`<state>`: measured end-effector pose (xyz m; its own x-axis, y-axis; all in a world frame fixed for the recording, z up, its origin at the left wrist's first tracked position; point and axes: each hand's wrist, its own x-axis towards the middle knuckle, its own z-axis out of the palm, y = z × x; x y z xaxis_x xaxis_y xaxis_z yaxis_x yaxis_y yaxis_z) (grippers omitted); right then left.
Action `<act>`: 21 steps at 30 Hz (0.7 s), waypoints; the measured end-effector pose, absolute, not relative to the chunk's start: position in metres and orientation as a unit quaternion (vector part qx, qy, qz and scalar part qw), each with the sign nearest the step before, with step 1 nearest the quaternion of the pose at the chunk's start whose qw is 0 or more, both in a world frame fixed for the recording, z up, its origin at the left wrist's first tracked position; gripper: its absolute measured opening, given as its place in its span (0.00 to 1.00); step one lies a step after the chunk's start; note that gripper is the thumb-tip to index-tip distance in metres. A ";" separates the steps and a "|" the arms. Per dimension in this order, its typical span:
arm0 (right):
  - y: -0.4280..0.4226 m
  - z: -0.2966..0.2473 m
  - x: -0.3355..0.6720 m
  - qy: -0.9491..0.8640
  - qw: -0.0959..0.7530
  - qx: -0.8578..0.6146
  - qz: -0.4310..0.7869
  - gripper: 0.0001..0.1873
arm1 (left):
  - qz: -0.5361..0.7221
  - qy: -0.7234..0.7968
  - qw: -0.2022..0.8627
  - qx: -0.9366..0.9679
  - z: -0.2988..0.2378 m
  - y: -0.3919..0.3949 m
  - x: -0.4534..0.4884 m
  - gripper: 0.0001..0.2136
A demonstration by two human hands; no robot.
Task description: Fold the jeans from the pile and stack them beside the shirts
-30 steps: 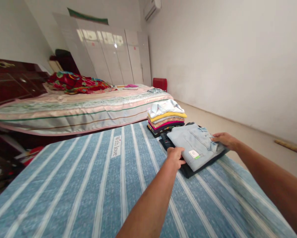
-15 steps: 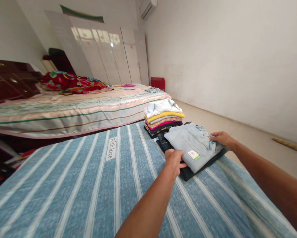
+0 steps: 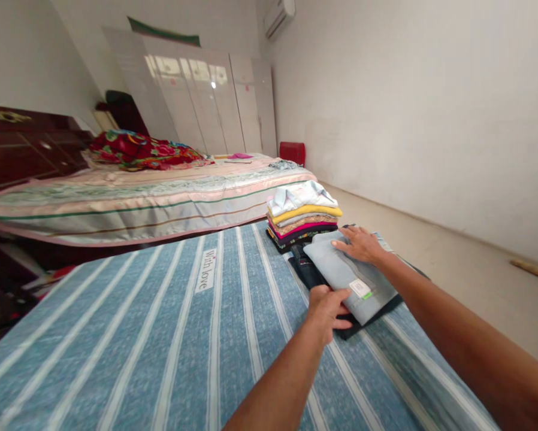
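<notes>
A folded pair of light blue jeans (image 3: 341, 272) with a white tag lies on top of a dark folded garment (image 3: 311, 276) on the striped blue mattress (image 3: 170, 335). My left hand (image 3: 328, 305) grips the near edge of this small pile, fingers curled around it. My right hand (image 3: 357, 244) lies flat on top of the jeans with fingers spread. Just behind stands a stack of folded clothes (image 3: 302, 215), with a pale blue shirt on top and yellow, pink and dark layers beneath.
A second bed (image 3: 138, 191) with a pale striped cover and a red floral blanket (image 3: 138, 149) stands beyond. White wardrobe doors (image 3: 197, 102), a red box (image 3: 292, 152) and a dark wooden headboard (image 3: 21, 143) line the back. Bare floor (image 3: 453, 263) runs along the right wall.
My right hand moved from the far right edge of the jeans onto their top, lying flat. My left hand stayed at the near edge of the pile.
</notes>
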<state>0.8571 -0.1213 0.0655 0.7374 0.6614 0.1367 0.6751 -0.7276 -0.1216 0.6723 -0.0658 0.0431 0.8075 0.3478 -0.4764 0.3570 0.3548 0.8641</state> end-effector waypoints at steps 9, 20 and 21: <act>-0.106 0.038 0.865 -0.358 0.023 -0.933 0.019 0.36 | -0.052 0.289 0.749 0.594 0.035 -0.067 0.669 0.13; -0.109 0.034 0.862 -0.348 0.073 -0.935 -0.005 0.33 | -0.062 0.224 0.705 0.670 0.033 -0.066 0.607 0.07; -0.111 0.038 0.858 -0.346 0.088 -0.934 -0.009 0.32 | -0.056 0.219 0.682 0.696 0.033 -0.062 0.591 0.07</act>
